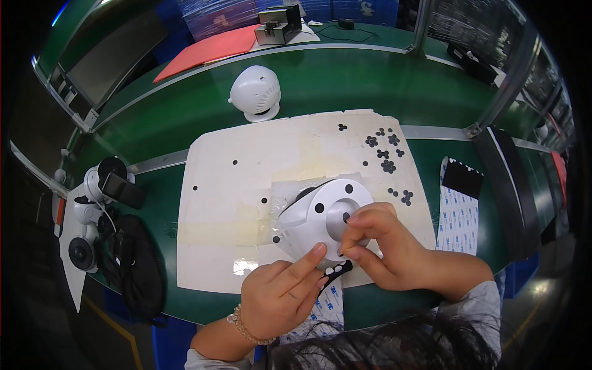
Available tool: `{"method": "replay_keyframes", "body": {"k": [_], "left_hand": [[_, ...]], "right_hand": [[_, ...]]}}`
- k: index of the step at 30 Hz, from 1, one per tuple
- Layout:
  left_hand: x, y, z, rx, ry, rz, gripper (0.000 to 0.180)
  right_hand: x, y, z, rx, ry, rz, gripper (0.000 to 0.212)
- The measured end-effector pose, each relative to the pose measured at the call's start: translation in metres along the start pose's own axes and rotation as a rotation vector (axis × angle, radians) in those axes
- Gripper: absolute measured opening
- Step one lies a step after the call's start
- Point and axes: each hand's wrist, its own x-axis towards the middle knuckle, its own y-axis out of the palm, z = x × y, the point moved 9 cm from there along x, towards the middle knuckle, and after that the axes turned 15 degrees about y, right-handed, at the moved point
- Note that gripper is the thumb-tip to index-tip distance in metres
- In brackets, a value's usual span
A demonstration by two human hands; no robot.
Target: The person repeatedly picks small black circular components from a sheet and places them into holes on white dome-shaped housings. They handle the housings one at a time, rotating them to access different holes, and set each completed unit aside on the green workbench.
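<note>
White plastic shows at the middle of things: a shell lies on the near middle of a cardboard sheet, its round base tipped upward, probably so that the flat ring and its hollow are easy to reach. Clear wrap sits under it — most likely padding against scratches. Two black dots show plainly on the ring; a darker spot beside the right forefinger is harder to read.

From the near left, the left hand sets its straight forefinger on the ring's near edge, seemingly to steady the shell. Its other fingers are bent beside a black strip on a patterned backing sheet; whether they grip it, I cannot tell. The right hand reaches over the ring's right side, thumb and forefinger pinched on what looks like a small dot, a hold that suits so slight a thing.

Clusters of dots lie toward the cardboard's far right, within easy reach of that hand. Another backing sheet rests on the green bench to the right. A rounded white device stands upright at the far side — apparently set out of the way.
</note>
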Motion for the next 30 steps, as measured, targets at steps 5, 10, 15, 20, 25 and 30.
{"method": "replay_keyframes", "body": {"k": [5, 10, 15, 20, 25, 30], "left_hand": [[0.002, 0.000, 0.000, -0.006, 0.001, 0.002, 0.013], [0.002, 0.001, 0.000, 0.003, -0.013, 0.029, 0.013], [0.003, 0.002, 0.000, 0.010, -0.005, 0.021, 0.014], [0.002, 0.003, 0.000, 0.006, -0.005, 0.043, 0.014], [0.001, 0.004, 0.001, 0.004, 0.001, 0.023, 0.014], [0.002, 0.004, 0.002, -0.009, 0.002, 0.007, 0.014]], "right_hand": [[-0.001, -0.003, 0.003, -0.019, -0.030, -0.027, 0.044], [-0.003, -0.003, 0.012, -0.272, -0.060, -0.041, 0.034], [-0.027, 0.003, 0.034, -0.659, -0.317, -0.142, 0.032], [-0.015, -0.023, -0.004, -0.366, -0.011, -0.132, 0.022], [-0.010, -0.026, -0.038, -0.073, 0.163, -0.029, 0.008], [-0.008, -0.025, -0.042, -0.088, 0.175, -0.019, 0.009]]}}
